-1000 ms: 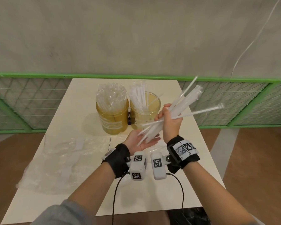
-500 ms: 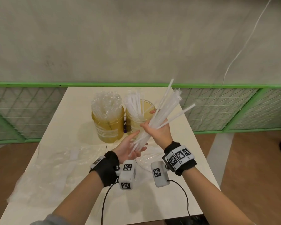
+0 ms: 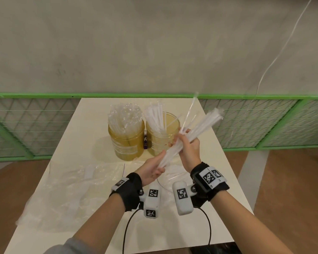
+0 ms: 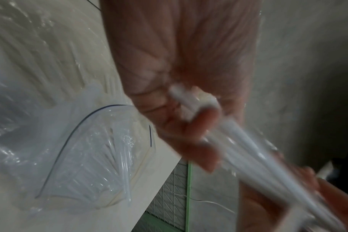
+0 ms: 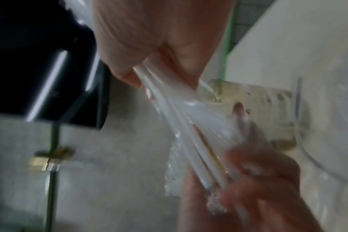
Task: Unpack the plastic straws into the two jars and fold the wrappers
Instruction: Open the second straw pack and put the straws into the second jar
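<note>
Both hands clasp the straw bundle (image 3: 189, 136), right hand (image 3: 188, 147) mid-length, left hand (image 3: 151, 168) at its lower end, its long axis slanting up-right just beside the right jar (image 3: 162, 136)

Bare indoor test or recording space, not home or kitchen. Plain grey concrete wall (image 3: 154, 43) beyond fingers (image 3: 184, 133), unfinished, no decoration. Green metal-framed wire-mesh fence (image 3: 35, 125) along wall foot, behind counter (image 3: 84, 129). White cable (image 3: 275, 57) hanging loose down wall, up and right of fingers. Brown wood-look floor (image 3: 292, 180) either side of plain white counter.
</note>
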### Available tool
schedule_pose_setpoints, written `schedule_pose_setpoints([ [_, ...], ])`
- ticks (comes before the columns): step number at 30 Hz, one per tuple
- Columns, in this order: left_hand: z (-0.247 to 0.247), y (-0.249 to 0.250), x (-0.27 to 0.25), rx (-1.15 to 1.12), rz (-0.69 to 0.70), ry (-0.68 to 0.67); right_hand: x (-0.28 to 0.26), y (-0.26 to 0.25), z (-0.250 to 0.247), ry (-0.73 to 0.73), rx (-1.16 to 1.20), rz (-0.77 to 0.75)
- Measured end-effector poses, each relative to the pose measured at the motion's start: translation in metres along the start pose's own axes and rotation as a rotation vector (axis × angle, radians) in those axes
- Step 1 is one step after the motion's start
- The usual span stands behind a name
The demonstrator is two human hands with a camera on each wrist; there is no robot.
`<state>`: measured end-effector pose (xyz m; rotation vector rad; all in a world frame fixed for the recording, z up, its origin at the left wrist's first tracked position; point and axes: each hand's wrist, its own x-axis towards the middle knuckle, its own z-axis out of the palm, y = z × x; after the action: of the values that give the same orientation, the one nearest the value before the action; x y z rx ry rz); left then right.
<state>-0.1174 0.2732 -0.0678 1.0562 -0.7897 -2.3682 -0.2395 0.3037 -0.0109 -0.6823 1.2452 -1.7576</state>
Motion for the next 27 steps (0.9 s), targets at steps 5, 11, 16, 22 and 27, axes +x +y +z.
schedule_pose_setpoints([
  [5, -0.003, 0.002, -0.002, -0.257, -0.092, -0.048, -0.006, -0.012, 0.006, 0.090, -0.171, -0.235],
  [11, 0.004, 0.005, 0.005, -0.336, -0.132, 0.004, -0.012, 0.001, 0.013, 0.046, -0.196, -0.267],
  [16, -0.002, 0.003, 0.013, -0.290, -0.139, 0.040, -0.002, 0.000, 0.013, -0.069, -0.276, -0.228],
  [22, -0.031, -0.007, 0.008, 0.061, -0.145, 0.150, 0.052, -0.048, 0.021, 0.150, -0.189, -0.376],
  [27, -0.034, -0.031, 0.019, 0.598, -0.054, 0.320, 0.098, -0.043, 0.037, 0.244, -0.159, -0.369],
])
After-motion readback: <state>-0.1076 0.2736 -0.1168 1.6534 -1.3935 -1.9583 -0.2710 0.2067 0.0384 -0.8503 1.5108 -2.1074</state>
